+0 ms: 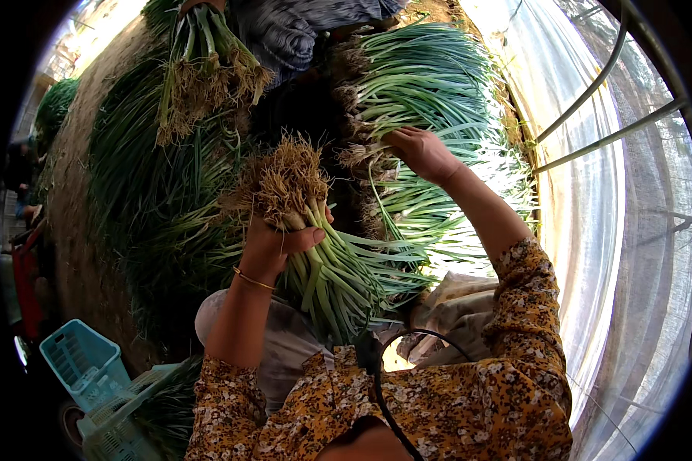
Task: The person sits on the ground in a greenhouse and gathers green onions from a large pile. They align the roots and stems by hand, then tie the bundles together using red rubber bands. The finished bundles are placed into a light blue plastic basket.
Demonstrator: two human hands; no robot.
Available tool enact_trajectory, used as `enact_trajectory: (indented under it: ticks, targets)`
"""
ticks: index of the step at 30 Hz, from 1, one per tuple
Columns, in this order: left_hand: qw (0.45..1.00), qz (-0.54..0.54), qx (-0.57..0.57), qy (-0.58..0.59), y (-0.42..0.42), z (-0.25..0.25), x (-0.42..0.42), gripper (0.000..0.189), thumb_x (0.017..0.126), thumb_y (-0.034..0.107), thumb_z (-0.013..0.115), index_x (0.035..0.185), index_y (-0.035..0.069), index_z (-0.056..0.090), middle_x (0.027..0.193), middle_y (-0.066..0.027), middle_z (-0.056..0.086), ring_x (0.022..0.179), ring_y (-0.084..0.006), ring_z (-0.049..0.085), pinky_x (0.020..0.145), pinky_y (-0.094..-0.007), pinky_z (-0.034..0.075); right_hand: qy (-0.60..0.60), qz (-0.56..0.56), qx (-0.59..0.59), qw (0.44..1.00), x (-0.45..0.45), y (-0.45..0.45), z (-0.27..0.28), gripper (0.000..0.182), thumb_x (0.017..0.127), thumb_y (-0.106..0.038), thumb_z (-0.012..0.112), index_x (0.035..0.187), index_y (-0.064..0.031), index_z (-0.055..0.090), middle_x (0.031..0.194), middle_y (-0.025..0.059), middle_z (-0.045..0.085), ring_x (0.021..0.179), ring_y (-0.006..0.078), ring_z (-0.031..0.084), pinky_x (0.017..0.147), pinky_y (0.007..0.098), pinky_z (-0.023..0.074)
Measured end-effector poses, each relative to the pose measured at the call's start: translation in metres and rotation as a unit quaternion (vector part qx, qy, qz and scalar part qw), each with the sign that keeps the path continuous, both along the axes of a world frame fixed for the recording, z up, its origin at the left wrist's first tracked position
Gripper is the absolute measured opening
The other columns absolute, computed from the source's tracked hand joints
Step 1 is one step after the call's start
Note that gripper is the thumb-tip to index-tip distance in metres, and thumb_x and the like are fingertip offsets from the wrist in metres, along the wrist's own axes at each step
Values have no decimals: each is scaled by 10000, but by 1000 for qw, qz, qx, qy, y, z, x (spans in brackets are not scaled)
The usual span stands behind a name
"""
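Observation:
My left hand (291, 236) is closed around a thick bunch of green onions (334, 271). Its tangled brown roots (288, 178) point up and away from me, and the green leaves fan down over my lap. To the right, my right hand (421, 151) has its fingers curled over the pale stalks of green onions at the root end of a long row (432, 80). Part of its grip is hidden behind the knuckles. The row's leaves point right, towards the plastic sheeting.
Opposite, another person's hand (202, 4) holds a root-down bunch (207, 75). More green onions (150, 155) are heaped at left beside bare soil (75, 173). A blue plastic basket (83, 363) and a pale crate (115, 415) stand lower left. Metal poles (611, 135) cross the plastic sheeting (588, 230) at right.

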State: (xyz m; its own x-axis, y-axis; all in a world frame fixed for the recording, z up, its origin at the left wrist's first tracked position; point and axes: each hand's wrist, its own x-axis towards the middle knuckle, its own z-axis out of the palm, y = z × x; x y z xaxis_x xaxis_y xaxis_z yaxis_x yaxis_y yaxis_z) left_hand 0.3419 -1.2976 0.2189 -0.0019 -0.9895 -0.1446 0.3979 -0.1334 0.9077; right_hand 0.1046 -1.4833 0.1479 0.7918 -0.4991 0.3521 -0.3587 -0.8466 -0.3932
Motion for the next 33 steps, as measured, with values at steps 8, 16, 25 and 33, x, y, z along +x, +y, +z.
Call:
enact_trajectory:
  ticks: [8, 16, 25, 33]
  targets:
    - [989, -50, -23, 134, 7, -1, 6, 610, 539, 49, 743, 1111, 19, 535, 903, -132, 614, 834, -247, 608, 734, -377, 527, -20, 50, 219, 974, 23, 83, 105, 240, 838, -77, 625, 1059, 1, 571, 839, 98, 607, 744, 191, 596, 673, 306, 479]
    - [970, -102, -82, 204, 24, 20, 2, 622, 542, 79, 759, 1110, -12, 521, 913, -134, 614, 843, -261, 613, 769, -384, 530, -140, 9, 485, 863, 21, 144, 135, 172, 907, -110, 543, 1043, -11, 577, 767, 6, 604, 641, 70, 542, 601, 231, 455]
    - [962, -173, -123, 173, 35, 30, -8, 613, 575, 158, 741, 1112, -4, 493, 909, -114, 568, 870, -256, 575, 776, -376, 497, -181, 51, 562, 805, 26, 154, 132, 165, 910, -96, 528, 1023, 11, 581, 775, 31, 621, 629, 80, 584, 576, 224, 488]
    - [960, -124, -152, 199, 31, 22, 2, 642, 588, 93, 761, 1167, 2, 500, 960, -100, 587, 891, -244, 589, 795, -359, 509, -263, -157, 60, 950, 53, 183, 151, 233, 851, -159, 593, 1049, -38, 587, 832, 131, 617, 687, 298, 611, 605, 372, 478]
